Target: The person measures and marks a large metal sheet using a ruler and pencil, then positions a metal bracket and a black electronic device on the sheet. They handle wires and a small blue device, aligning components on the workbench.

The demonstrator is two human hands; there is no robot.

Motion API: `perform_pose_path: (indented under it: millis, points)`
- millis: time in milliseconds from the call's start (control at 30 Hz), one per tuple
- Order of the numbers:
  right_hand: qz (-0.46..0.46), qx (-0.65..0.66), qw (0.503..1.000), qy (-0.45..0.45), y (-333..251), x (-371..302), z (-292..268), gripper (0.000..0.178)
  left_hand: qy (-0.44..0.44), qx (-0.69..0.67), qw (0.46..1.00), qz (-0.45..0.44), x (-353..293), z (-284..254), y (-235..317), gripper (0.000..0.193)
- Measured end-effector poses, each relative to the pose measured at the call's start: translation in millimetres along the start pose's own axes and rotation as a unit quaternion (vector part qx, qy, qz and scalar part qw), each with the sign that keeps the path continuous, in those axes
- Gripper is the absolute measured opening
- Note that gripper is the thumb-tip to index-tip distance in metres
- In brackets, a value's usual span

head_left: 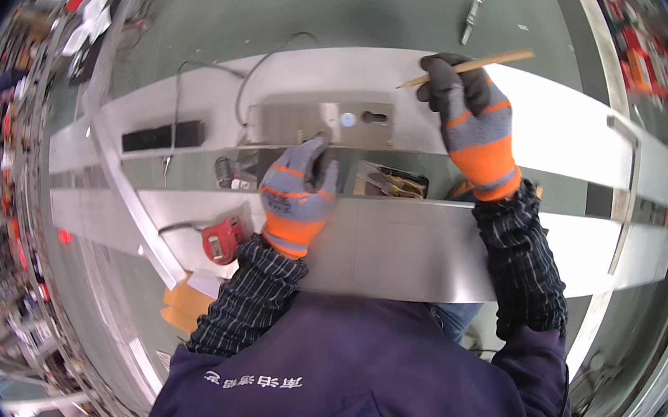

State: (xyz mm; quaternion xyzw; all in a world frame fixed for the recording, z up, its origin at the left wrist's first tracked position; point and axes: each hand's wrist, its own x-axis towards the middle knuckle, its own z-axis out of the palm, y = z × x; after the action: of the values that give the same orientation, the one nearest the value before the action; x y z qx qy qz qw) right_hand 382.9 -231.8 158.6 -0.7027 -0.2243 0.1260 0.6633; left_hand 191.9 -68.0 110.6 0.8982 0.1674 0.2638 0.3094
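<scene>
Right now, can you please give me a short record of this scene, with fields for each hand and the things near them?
left hand: gloved left hand presses on the edge of a small metal plate
right hand: gloved right hand holds a pencil, tip toward the plate
plate: it has a round hole and a slot, and lies on a long steel panel
near left hand: red tape measure
cable: black cable runs to the plate
floor: a bolt-like metal part

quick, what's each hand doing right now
Left hand: open, fingers resting on the edge of the steel plate, holding nothing.
Right hand: closed around a pencil, tip toward the metal panel.
</scene>
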Motion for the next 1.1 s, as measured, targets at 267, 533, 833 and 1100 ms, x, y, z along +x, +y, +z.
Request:
perform_pose_path:
  millis: [267, 533, 833, 1100]
  points:
    - [-0.068, -0.075, 0.97, -0.221, -65, 39, 80, 0.025, 0.016, 0.016, 1.0, 0.003, 1, -3, 1, 0.025]
    - [-0.088, -0.337, 0.861, -0.371, -54, 66, 192, 0.036, 0.035, 0.047, 0.998, 0.027, -5, 6, -7, 0.029]
    - [-0.063, -0.456, 0.764, -0.452, -45, 57, 216, 0.041, -0.015, 0.033, 0.999, 0.016, -6, 1, -8, 0.025]
    - [-0.107, -0.433, 0.755, -0.48, -38, 66, 221, 0.04, -0.052, 0.021, 0.998, -0.004, -8, -5, -6, 0.029]
